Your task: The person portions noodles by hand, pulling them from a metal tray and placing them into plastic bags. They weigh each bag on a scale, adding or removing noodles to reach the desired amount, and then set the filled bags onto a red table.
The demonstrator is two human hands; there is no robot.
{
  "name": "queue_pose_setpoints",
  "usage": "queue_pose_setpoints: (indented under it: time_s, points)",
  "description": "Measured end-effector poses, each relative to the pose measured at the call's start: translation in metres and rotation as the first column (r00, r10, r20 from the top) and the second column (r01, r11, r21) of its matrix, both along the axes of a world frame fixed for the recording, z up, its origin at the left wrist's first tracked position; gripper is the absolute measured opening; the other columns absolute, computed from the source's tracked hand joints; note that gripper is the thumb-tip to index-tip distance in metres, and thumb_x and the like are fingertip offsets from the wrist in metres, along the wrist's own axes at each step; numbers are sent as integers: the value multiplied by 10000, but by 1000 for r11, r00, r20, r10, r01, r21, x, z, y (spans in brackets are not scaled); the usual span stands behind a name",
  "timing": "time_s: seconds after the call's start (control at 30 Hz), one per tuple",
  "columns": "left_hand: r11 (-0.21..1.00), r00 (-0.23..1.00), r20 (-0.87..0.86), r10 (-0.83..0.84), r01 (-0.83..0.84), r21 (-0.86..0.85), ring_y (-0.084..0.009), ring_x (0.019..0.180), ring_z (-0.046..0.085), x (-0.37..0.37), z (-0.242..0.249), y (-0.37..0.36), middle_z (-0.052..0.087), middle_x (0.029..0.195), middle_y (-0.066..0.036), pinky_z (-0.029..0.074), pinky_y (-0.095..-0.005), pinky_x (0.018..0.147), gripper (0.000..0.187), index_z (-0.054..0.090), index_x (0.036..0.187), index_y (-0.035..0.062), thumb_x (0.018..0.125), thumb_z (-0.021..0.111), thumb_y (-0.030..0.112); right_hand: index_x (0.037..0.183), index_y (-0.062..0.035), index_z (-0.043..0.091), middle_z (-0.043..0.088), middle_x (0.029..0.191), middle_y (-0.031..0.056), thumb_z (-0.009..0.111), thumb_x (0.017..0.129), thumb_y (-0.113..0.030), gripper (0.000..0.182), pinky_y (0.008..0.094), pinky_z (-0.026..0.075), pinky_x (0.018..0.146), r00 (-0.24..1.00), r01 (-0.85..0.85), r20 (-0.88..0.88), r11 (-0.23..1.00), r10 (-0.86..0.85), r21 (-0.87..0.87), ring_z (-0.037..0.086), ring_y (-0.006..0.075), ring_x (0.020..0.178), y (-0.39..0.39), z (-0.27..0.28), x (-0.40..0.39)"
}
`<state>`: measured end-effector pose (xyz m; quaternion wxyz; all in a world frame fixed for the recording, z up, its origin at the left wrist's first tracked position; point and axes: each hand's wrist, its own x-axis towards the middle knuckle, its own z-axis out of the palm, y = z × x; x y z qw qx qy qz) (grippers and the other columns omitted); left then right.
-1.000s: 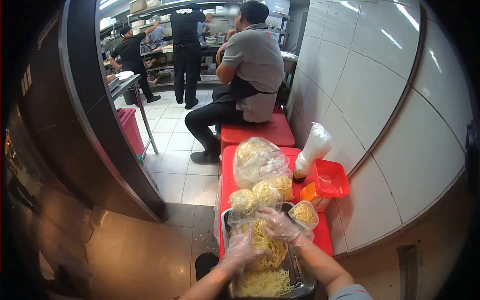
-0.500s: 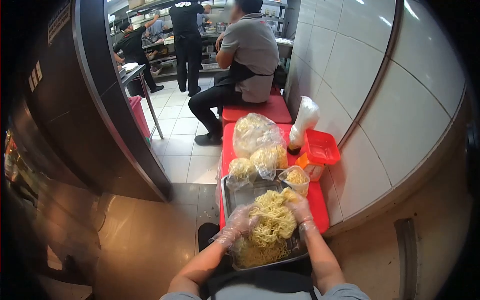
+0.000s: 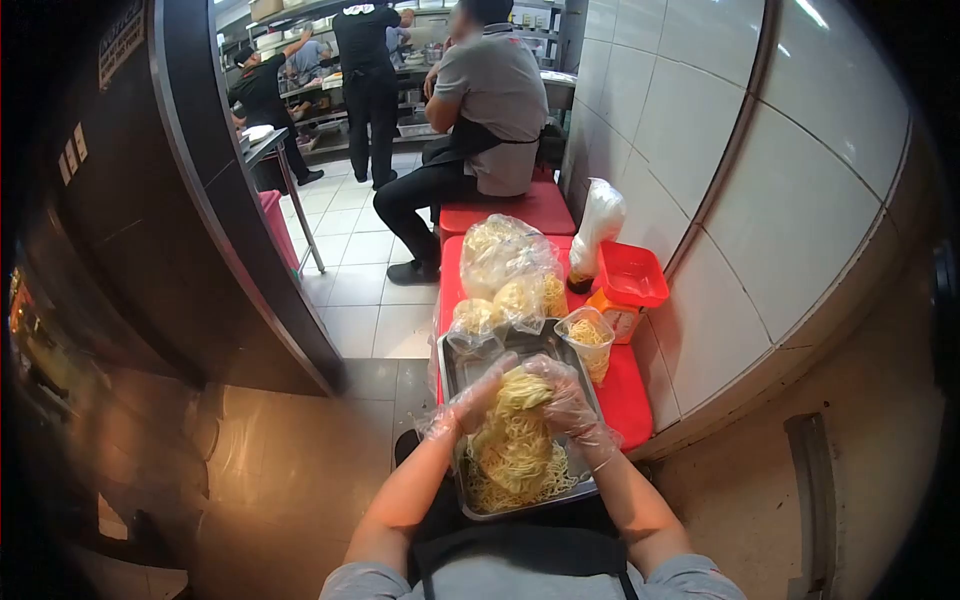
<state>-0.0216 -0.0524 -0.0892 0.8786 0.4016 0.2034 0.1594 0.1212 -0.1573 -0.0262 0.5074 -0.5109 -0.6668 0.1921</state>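
A clump of yellow noodles [image 3: 518,430] is held up between my two hands, both in clear plastic gloves. My left hand [image 3: 482,395] presses on its left side and my right hand [image 3: 562,398] grips its upper right. Below the clump, loose noodles lie in a metal tray [image 3: 452,362], whose far part is bare metal. Just past the tray's far edge are plastic bags of noodles [image 3: 505,262]. A clear plastic tub of noodles [image 3: 588,335] stands at the tray's far right corner.
The tray rests on a red stool [image 3: 630,400]. An orange scale with a red basin [image 3: 632,275] and a bag-topped bottle [image 3: 598,230] stand by the tiled wall. A seated person [image 3: 495,100] is ahead; other people work at far shelves. A dark partition [image 3: 250,220] rises on the left.
My hands have come closer together and gathered the spread noodles into a narrower, hanging clump. The right hand has moved inward, away from beside the plastic tub.
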Motion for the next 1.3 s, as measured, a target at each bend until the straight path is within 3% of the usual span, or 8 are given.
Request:
queue_pose_setpoints:
  time_s: [0.3, 0.43, 0.6, 0.83, 0.87, 0.97, 1.13, 1.3]
  points:
    - [882, 979, 109, 170, -201, 426, -165, 1117, 563, -6, -34, -7, 579, 1245, -80, 469, -303, 941, 556, 420, 1383, 39, 886, 652, 130, 1328, -9, 467, 562, 1275, 73, 816, 704, -75, 718, 292, 442, 966, 914, -42, -387, 922, -120, -386, 531, 137, 1132, -13, -39, 5]
    - [161, 886, -174, 429, 114, 980, -310, 1062, 605, -12, 21, -6, 609, 1204, -123, 467, -367, 942, 462, 524, 1273, 86, 834, 662, 130, 1203, 4, 563, 640, 1100, 25, 813, 723, -99, 551, 262, 484, 872, 713, -139, -695, 953, -92, -269, 593, 115, 975, -17, -21, 10]
    - [71, 968, 10, 252, -29, 997, -318, 1082, 585, -13, 43, 11, 638, 1107, -132, 469, -377, 930, 543, 562, 1192, 106, 679, 737, 89, 880, -80, 624, 665, 892, -16, 733, 759, -34, 169, 232, 472, 733, 964, 185, -159, 969, -211, -162, 584, 92, 808, -37, 33, 19]
    - [755, 946, -19, 324, -246, 608, -169, 1041, 601, -3, 16, 24, 646, 1128, -68, 478, -298, 902, 471, 613, 1163, 108, 717, 707, -12, 1164, -49, 600, 630, 1068, 38, 802, 715, -93, 495, 256, 482, 848, 778, -52, -585, 905, -228, -422, 592, 133, 958, -24, 23, 16]
    - [643, 930, 103, 353, -321, 695, -147, 1023, 598, 3, 20, 24, 647, 1127, -56, 483, -290, 882, 435, 625, 1141, 99, 743, 655, -75, 1231, -38, 570, 617, 1146, 60, 759, 739, -67, 527, 304, 458, 938, 1000, -16, -27, 979, 11, -202, 595, 206, 1043, -15, 0, 28]
    - [513, 957, 174, 231, -272, 814, -113, 980, 592, -6, 65, 18, 648, 1062, -16, 483, -270, 876, 503, 615, 1143, 53, 669, 776, 1, 1225, -68, 579, 660, 1073, 128, 768, 652, -69, 604, 370, 475, 918, 941, -33, -329, 948, -77, -317, 630, 303, 1018, -10, -20, 22]
    - [241, 872, 390, 296, -463, 853, -116, 942, 589, -10, 124, 3, 622, 994, -18, 491, -291, 863, 372, 600, 973, 55, 641, 704, -77, 1070, -78, 610, 664, 975, 188, 687, 728, -161, 360, 434, 492, 797, 911, 229, 410, 871, -36, -434, 608, 396, 960, -13, -18, 53]
    - [500, 969, 70, 239, -184, 846, -221, 1022, 598, -1, 36, 50, 615, 1096, -92, 472, -325, 917, 481, 580, 1148, 77, 687, 692, 1, 1119, -91, 582, 643, 1050, 205, 663, 754, -200, 389, 423, 495, 825, 769, 386, 586, 543, 257, -745, 618, 368, 1003, -31, -20, 64]
